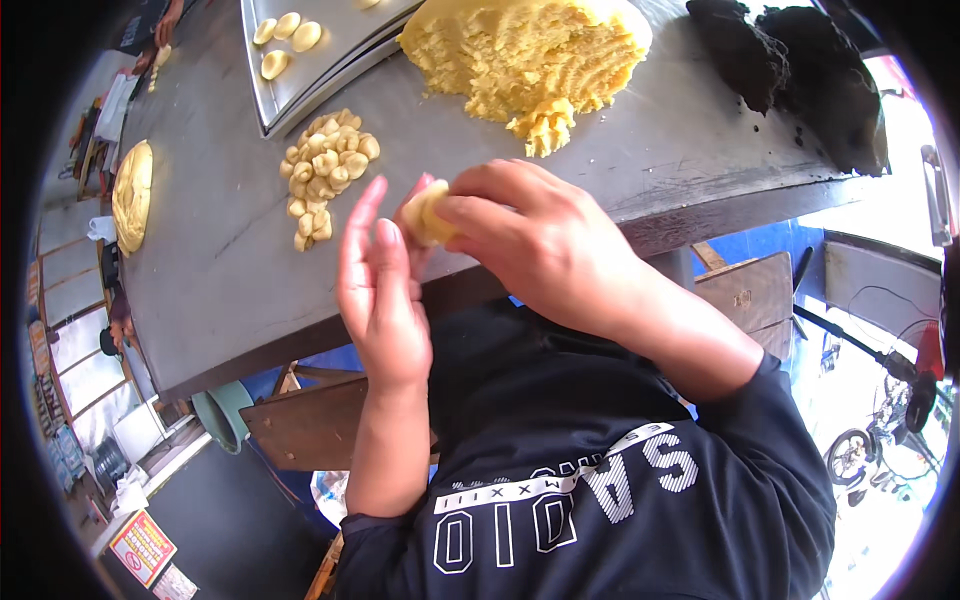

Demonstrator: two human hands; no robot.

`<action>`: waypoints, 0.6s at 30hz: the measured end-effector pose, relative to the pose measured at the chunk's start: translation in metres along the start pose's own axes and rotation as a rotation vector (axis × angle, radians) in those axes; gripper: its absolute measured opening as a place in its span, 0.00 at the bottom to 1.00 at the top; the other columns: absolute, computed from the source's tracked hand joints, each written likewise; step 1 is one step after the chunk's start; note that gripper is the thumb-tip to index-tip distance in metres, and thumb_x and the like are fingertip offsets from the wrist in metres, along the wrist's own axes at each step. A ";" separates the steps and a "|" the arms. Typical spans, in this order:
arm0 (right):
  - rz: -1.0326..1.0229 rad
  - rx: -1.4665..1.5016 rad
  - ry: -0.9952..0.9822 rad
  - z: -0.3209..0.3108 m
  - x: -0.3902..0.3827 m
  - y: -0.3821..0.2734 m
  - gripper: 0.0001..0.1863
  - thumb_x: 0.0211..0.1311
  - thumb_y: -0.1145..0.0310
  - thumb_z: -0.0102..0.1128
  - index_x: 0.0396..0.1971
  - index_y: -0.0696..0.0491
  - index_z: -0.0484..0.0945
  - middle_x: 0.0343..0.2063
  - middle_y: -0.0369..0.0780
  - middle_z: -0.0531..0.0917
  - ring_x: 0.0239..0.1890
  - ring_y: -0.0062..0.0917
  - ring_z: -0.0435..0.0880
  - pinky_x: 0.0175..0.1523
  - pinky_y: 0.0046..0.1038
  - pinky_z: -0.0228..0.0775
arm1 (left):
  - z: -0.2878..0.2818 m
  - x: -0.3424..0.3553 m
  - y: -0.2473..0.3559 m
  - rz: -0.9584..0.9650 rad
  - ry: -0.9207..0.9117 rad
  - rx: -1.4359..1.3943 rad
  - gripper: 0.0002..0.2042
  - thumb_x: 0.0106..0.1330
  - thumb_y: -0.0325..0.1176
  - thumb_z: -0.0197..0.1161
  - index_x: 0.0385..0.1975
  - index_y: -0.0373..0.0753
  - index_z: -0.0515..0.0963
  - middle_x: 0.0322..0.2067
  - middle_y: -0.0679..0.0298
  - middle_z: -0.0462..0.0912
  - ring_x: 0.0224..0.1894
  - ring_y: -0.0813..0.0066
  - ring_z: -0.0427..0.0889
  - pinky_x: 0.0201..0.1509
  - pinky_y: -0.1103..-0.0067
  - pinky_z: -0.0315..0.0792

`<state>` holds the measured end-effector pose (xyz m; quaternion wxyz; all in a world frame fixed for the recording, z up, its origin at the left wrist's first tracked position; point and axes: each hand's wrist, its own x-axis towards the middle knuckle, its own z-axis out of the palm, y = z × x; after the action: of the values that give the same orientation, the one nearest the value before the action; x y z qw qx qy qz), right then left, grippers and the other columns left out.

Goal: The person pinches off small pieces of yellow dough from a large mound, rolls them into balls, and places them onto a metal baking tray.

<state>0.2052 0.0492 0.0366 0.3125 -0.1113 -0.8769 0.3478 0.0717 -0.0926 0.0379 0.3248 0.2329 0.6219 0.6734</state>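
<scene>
hands: left hand (378, 290) open, flat behind dough piece (427, 215) as backing; right hand (530, 240) pinches it from the front, shaping above table (220, 250) edge | near: heap of small dough bits (325, 175) within reach | far: big yellow dough mound (530, 60), metal tray (320, 60) with formed pieces (285, 35)

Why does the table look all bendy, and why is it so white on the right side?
Head view: the fisheye lens curves the grey table edge near the rim; daylight at the right is overexposed, washing out detail; the hands and the dough piece stay sharp.
</scene>
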 end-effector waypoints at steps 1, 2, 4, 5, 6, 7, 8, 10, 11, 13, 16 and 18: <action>0.000 -0.002 0.002 0.003 0.004 0.003 0.12 0.68 0.74 0.72 0.49 0.54 0.85 0.46 0.44 0.87 0.50 0.44 0.90 0.54 0.44 0.86 | 0.008 0.000 0.004 -0.012 -0.022 -0.202 0.28 0.96 0.40 0.50 0.86 0.30 0.61 0.77 0.36 0.77 0.76 0.55 0.83 0.80 0.60 0.77; -0.028 0.021 0.080 0.005 0.007 0.006 0.11 0.68 0.75 0.72 0.49 0.55 0.86 0.48 0.44 0.88 0.51 0.44 0.91 0.54 0.44 0.87 | 0.010 0.000 0.007 0.003 -0.019 -0.196 0.30 0.97 0.42 0.44 0.88 0.31 0.55 0.82 0.36 0.70 0.78 0.51 0.81 0.81 0.58 0.77; -0.053 0.095 0.142 0.001 0.011 0.006 0.11 0.68 0.76 0.72 0.49 0.55 0.88 0.52 0.45 0.90 0.52 0.44 0.93 0.54 0.42 0.88 | -0.023 0.014 -0.011 0.160 -0.131 -0.002 0.26 0.91 0.33 0.60 0.82 0.29 0.69 0.76 0.44 0.80 0.73 0.56 0.85 0.78 0.66 0.79; -0.050 0.098 0.141 -0.002 0.011 0.004 0.11 0.68 0.76 0.72 0.49 0.55 0.88 0.52 0.45 0.90 0.52 0.44 0.93 0.54 0.42 0.88 | -0.034 0.023 -0.019 0.269 -0.178 0.322 0.24 0.87 0.29 0.67 0.78 0.29 0.75 0.72 0.48 0.85 0.70 0.59 0.89 0.75 0.69 0.81; -0.020 0.175 0.029 -0.003 0.011 0.003 0.11 0.68 0.76 0.72 0.49 0.55 0.88 0.50 0.44 0.90 0.51 0.44 0.93 0.53 0.42 0.88 | -0.047 0.026 -0.020 0.299 -0.236 0.591 0.17 0.73 0.21 0.77 0.60 0.31 0.89 0.56 0.57 0.93 0.54 0.67 0.93 0.60 0.74 0.85; 0.010 0.249 -0.083 -0.005 0.010 0.003 0.12 0.68 0.76 0.72 0.49 0.54 0.88 0.47 0.43 0.90 0.49 0.44 0.93 0.52 0.42 0.88 | -0.044 0.029 -0.017 0.297 -0.238 0.590 0.17 0.73 0.21 0.77 0.60 0.31 0.89 0.56 0.57 0.93 0.54 0.67 0.93 0.60 0.74 0.85; -0.040 0.180 -0.081 -0.005 0.010 0.006 0.13 0.66 0.76 0.72 0.50 0.53 0.89 0.43 0.43 0.90 0.46 0.43 0.93 0.50 0.42 0.88 | -0.041 0.032 -0.015 0.417 -0.248 0.690 0.14 0.70 0.21 0.78 0.54 0.32 0.90 0.50 0.58 0.92 0.48 0.69 0.92 0.54 0.74 0.85; -0.071 0.143 -0.054 -0.001 0.004 0.010 0.13 0.66 0.74 0.72 0.50 0.53 0.88 0.43 0.43 0.89 0.45 0.42 0.92 0.49 0.41 0.88 | -0.032 0.039 -0.018 0.537 -0.259 0.783 0.12 0.66 0.22 0.80 0.48 0.33 0.90 0.43 0.60 0.92 0.42 0.70 0.91 0.48 0.73 0.84; -0.105 0.106 -0.028 0.001 0.001 0.010 0.14 0.65 0.72 0.71 0.50 0.53 0.88 0.43 0.43 0.88 0.45 0.41 0.92 0.49 0.41 0.88 | -0.026 0.044 -0.021 0.572 -0.225 0.797 0.14 0.59 0.24 0.83 0.43 0.33 0.88 0.40 0.58 0.90 0.39 0.62 0.90 0.44 0.70 0.83; -0.166 -0.067 -0.062 0.006 -0.005 0.000 0.16 0.65 0.65 0.69 0.51 0.54 0.88 0.44 0.40 0.85 0.48 0.38 0.89 0.48 0.38 0.87 | -0.022 0.050 -0.025 0.604 -0.190 0.806 0.17 0.52 0.27 0.87 0.39 0.34 0.86 0.37 0.56 0.88 0.36 0.54 0.90 0.40 0.66 0.82; -0.131 -0.002 -0.163 -0.004 -0.002 0.001 0.20 0.60 0.69 0.72 0.53 0.52 0.87 0.47 0.40 0.86 0.47 0.38 0.88 0.51 0.40 0.87 | -0.022 0.051 -0.024 0.583 -0.270 0.755 0.24 0.46 0.36 0.94 0.35 0.36 0.84 0.33 0.58 0.86 0.34 0.54 0.88 0.39 0.66 0.81; -0.120 0.127 -0.164 -0.011 0.007 0.008 0.25 0.56 0.71 0.77 0.56 0.52 0.87 0.50 0.42 0.87 0.49 0.41 0.89 0.56 0.41 0.87 | -0.018 0.046 -0.016 0.503 -0.390 0.648 0.30 0.39 0.43 0.99 0.33 0.38 0.82 0.30 0.61 0.84 0.32 0.55 0.87 0.37 0.66 0.80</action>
<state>0.2061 0.0640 0.0403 0.2662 -0.0098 -0.8808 0.3915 0.0302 -0.0714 0.0163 0.1725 0.5889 0.6519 0.4455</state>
